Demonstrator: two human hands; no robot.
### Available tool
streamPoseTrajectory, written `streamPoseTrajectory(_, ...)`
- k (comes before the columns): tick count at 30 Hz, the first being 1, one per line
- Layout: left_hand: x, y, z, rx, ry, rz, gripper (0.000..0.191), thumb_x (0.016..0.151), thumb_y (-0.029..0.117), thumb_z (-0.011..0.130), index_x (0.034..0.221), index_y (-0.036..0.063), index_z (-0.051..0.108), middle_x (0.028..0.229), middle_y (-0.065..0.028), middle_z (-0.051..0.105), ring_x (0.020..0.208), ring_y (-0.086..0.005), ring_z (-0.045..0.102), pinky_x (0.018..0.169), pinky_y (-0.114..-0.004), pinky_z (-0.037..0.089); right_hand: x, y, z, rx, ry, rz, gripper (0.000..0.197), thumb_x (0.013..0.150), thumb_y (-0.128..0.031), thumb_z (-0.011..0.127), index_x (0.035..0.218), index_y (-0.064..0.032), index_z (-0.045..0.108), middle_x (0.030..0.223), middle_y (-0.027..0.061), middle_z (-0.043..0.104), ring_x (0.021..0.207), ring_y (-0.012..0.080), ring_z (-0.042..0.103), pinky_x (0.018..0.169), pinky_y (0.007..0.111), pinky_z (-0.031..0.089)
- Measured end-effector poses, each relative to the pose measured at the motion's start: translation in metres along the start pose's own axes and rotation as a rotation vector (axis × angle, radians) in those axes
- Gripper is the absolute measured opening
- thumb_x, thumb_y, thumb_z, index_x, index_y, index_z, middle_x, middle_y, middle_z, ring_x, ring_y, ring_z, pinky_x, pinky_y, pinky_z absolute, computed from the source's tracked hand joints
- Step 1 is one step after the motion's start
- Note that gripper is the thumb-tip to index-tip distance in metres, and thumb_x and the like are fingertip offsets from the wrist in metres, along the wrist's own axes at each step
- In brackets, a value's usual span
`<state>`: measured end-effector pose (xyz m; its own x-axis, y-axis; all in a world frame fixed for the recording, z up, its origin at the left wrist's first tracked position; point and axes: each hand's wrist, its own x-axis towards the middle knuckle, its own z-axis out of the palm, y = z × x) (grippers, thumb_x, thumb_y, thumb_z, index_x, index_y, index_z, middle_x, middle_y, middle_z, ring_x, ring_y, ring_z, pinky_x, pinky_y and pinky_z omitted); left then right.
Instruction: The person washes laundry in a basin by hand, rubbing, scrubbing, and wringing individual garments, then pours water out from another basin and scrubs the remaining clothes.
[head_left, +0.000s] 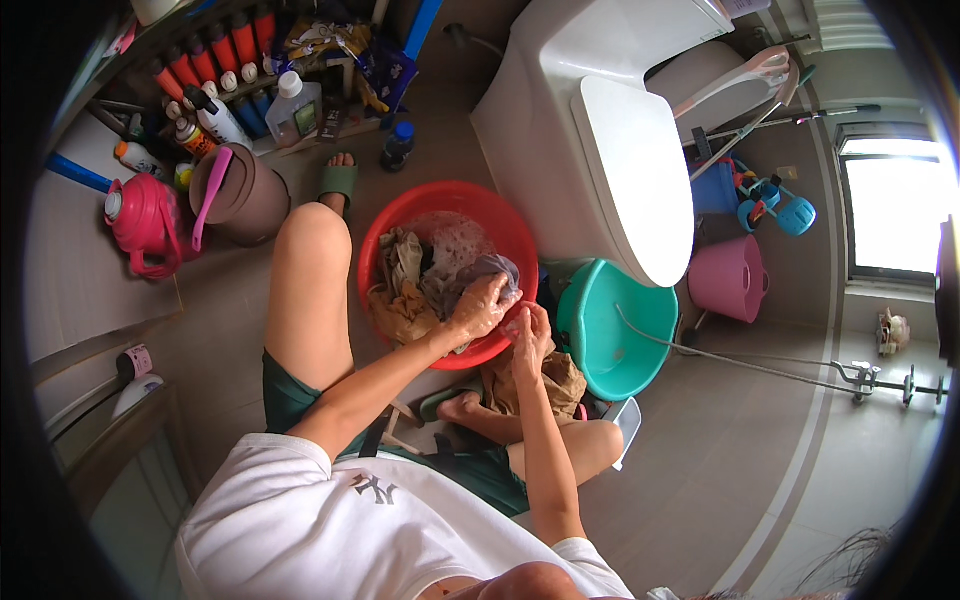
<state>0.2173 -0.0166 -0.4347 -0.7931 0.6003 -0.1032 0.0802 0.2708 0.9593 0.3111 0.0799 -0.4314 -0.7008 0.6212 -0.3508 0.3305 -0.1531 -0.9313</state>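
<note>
A red plastic basin (450, 193) stands on the floor between my legs, with wet clothes and foamy water (457, 236) in it. My left hand (481, 307) grips a bunched grey-purple cloth (487, 270) at the basin's right side. Beige and tan garments (409, 315) lie in the basin's left part. My right hand (531, 337) is at the basin's right rim, fingers bent and close to my left fingertips; whether it holds something small is unclear. Below that hand, a brown cloth or paper bundle (562, 382) sits outside the basin.
A white toilet (637, 180) rises just beyond the basin. To the right is a teal basin (619, 330) with a hose (720, 360) over it. A pink bucket (726, 279), brown bin (247, 195), pink thermos jug (146, 225) and blue-capped bottle (398, 148) stand around.
</note>
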Motion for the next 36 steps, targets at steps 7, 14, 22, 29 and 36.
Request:
streamPoseTrajectory(7,-0.035,-0.018,0.029,0.258,-0.085,0.419,0.032,0.077,0.012,0.048,0.106,-0.0009,0.049,0.102,-0.0189,0.050,0.095,-0.0313,0.048,0.081,-0.042,0.041,0.029,0.001,0.011,0.314,-0.143,0.217,0.018,0.085,-0.014,0.054,0.100,-0.0036,0.055,0.087,0.0048,0.059,0.078,0.0159,0.058,0.068,0.027,0.047)
streamPoseTrajectory(14,-0.055,-0.032,0.021,-0.293,0.435,0.071,0.020,0.066,-0.004,0.046,0.083,0.0032,0.054,0.095,-0.0105,0.050,0.091,-0.0232,0.047,0.083,-0.032,0.038,0.037,0.001,0.013,0.332,-0.040,0.188,0.011,0.083,-0.009,0.054,0.093,-0.0050,0.057,0.079,0.0016,0.059,0.069,0.0114,0.058,0.055,0.025,0.048)
streamPoseTrajectory(22,-0.049,-0.055,0.017,-1.608,0.352,-1.058,0.062,0.074,0.059,0.050,0.111,0.0093,0.048,0.109,-0.0096,0.051,0.108,-0.0210,0.043,0.092,-0.045,0.030,0.018,-0.022,0.025,0.668,0.012,0.173,0.017,0.082,-0.007,0.055,0.098,-0.0049,0.055,0.082,0.0022,0.059,0.066,0.0108,0.058,0.048,0.021,0.048)
streamPoseTrajectory(29,-0.013,-0.042,-0.024,-1.877,-0.095,-0.453,0.067,0.073,0.058,0.054,0.115,0.0068,0.048,0.106,-0.0104,0.057,0.095,-0.0233,0.056,0.083,-0.042,0.045,-0.023,-0.016,0.046,-0.619,0.047,-0.426,0.029,0.075,0.002,0.059,0.103,-0.0050,0.059,0.091,0.0108,0.057,0.087,0.0236,0.054,0.077,0.030,0.043)
streamPoseTrajectory(36,-0.023,-0.103,0.012,-1.569,-0.116,-0.304,0.041,0.082,0.035,0.054,0.111,0.0056,0.048,0.104,-0.0068,0.053,0.092,-0.0151,0.050,0.081,-0.029,0.041,-0.041,-0.008,0.103,-1.154,-0.059,-0.560,0.018,0.079,-0.025,0.056,0.084,-0.0073,0.056,0.075,0.0188,0.055,0.057,0.0353,0.056,0.049,0.042,0.045)
